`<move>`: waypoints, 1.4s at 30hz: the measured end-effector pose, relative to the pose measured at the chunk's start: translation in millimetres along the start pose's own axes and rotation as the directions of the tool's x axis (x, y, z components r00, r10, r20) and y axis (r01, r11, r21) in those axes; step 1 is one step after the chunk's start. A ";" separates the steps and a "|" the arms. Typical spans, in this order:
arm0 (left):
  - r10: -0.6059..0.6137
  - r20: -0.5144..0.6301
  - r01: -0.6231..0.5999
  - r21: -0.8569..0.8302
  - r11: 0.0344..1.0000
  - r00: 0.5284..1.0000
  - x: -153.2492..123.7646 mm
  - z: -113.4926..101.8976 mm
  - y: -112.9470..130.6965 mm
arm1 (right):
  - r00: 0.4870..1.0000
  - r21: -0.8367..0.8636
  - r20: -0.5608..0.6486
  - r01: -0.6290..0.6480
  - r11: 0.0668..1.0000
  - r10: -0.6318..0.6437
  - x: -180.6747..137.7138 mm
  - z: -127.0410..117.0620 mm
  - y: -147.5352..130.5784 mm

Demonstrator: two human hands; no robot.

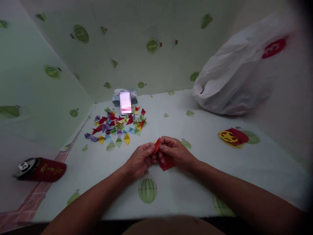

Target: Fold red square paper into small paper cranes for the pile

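My left hand (141,159) and my right hand (175,152) meet at the middle of the table, both pinching a piece of red paper (156,146) that sticks up between the fingertips. More of the red paper (167,164) shows below my right palm. Beyond the hands lies a pile of small folded paper pieces (118,125) in red, yellow, blue, green and purple.
A white plastic bag (241,70) sits at the back right. A red-and-yellow stack of paper (233,137) lies to the right. A dark red can (40,169) lies on its side at the left. A small box (124,98) stands behind the pile. The table (200,182) has a balloon-print cover.
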State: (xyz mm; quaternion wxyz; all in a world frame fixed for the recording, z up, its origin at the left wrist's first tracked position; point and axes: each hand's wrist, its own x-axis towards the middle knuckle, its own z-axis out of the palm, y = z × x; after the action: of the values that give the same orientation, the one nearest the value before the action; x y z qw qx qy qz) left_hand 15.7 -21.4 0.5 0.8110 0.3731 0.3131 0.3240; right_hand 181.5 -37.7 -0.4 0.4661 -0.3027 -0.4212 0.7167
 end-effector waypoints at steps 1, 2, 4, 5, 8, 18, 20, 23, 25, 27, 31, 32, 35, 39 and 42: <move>0.012 -0.004 -0.012 0.015 1.000 1.000 0.2 0.4 -1.3 | 1.000 -0.017 -0.025 0.002 1.000 -0.003 -0.5 0.2 0.4; 0.037 -0.017 -0.037 0.041 0.999 0.999 0.3 0.7 -2.5 | 0.999 -0.043 -0.051 0.005 0.999 -0.007 -1.1 0.6 0.6; 0.138 -0.084 -0.126 0.130 0.983 0.987 0.3 0.8 -4.2 | 0.995 -0.120 -0.100 0.007 0.993 -0.019 -2.4 2.2 0.5; 0.206 -0.129 -0.180 0.189 0.965 0.970 0.0 0.6 -4.3 | 0.992 -0.167 -0.123 0.005 0.986 -0.026 -3.0 3.3 0.3; 0.353 -0.168 -0.278 0.355 0.893 0.921 -1.7 0.0 -1.8 | 0.983 -0.291 -0.180 -0.009 0.957 -0.046 -3.7 6.4 0.0; 0.400 -0.177 -0.266 0.503 0.822 0.899 -6.1 4.3 1.8 | 0.970 -0.383 -0.213 0.031 0.923 -0.121 -0.9 7.0 1.6; 0.400 -0.188 -0.261 0.505 0.823 0.897 -5.9 3.4 1.3 | 0.967 -0.399 -0.214 0.040 0.916 -0.135 -0.2 6.2 2.0; 0.391 -0.200 -0.246 0.509 0.825 0.898 -5.4 3.2 2.1 | 0.967 -0.396 -0.201 0.068 0.916 -0.159 0.5 4.4 3.6; 0.388 -0.194 -0.245 0.511 0.824 0.901 -4.9 3.5 3.1 | 0.967 -0.384 -0.186 0.090 0.919 -0.173 0.4 3.4 4.9; 0.389 -0.175 -0.257 0.504 0.825 0.904 -4.2 3.1 3.8 | 0.966 -0.380 -0.174 0.115 0.918 -0.193 -0.2 2.9 5.8; 0.407 -0.131 -0.296 0.494 0.817 0.904 -2.9 -0.9 3.7 | 0.964 -0.368 -0.158 0.145 0.919 -0.215 -1.3 2.9 5.5; 0.406 -0.120 -0.300 0.494 0.816 0.906 -3.0 -2.2 3.6 | 0.963 -0.374 -0.156 0.150 0.915 -0.221 -1.4 2.8 4.9; 0.378 -0.102 -0.288 0.480 0.829 0.920 -4.2 -5.1 4.7 | 0.962 -0.400 -0.148 0.155 0.903 -0.231 -1.3 2.0 2.9; 0.339 -0.100 -0.258 0.464 0.847 0.935 -4.8 -5.4 8.1 | 0.957 -0.445 -0.140 0.167 0.880 -0.253 -1.2 0.2 0.7; 0.308 -0.122 -0.224 0.451 0.864 0.943 -3.4 -4.5 9.2 | 0.958 -0.485 -0.135 0.159 0.860 -0.253 -1.7 0.2 -0.1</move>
State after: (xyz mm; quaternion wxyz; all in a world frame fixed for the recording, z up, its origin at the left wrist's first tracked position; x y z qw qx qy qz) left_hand 7.7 -17.5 6.5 0.6218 0.5501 0.3983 0.3899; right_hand 182.0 -39.3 -0.2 0.4919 -0.4276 -0.5645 0.5065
